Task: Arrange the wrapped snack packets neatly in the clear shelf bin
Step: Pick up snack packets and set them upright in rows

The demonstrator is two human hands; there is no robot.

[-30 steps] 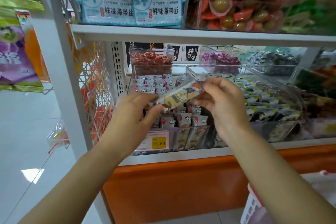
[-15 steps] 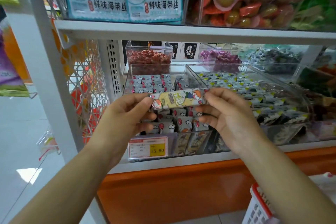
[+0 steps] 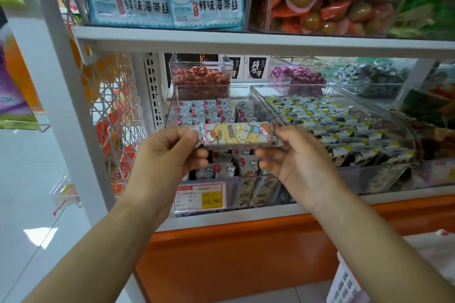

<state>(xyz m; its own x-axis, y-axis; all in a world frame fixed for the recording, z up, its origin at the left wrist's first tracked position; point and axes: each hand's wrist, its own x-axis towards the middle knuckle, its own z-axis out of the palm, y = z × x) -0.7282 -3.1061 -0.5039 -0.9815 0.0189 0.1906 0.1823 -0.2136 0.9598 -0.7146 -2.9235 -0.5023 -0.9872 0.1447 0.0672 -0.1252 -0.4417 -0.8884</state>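
A long wrapped snack packet with cartoon figures on a grey and yellow wrapper is held level in front of the clear shelf bin. My left hand pinches its left end and my right hand pinches its right end. Inside the bin lie several similar small packets in rows at the back, and more stand near the front, partly hidden by my fingers. A yellow price tag hangs on the bin's front.
To the right, a second clear bin holds dark packets. Small bins of red sweets and purple sweets stand behind. The upper shelf hangs low overhead. A white basket sits at the lower right, a wire rack at the left.
The packet has turned from tilted to level, its printed face towards me, and both hands have come a little lower in front of the bin. The view has shifted closer.
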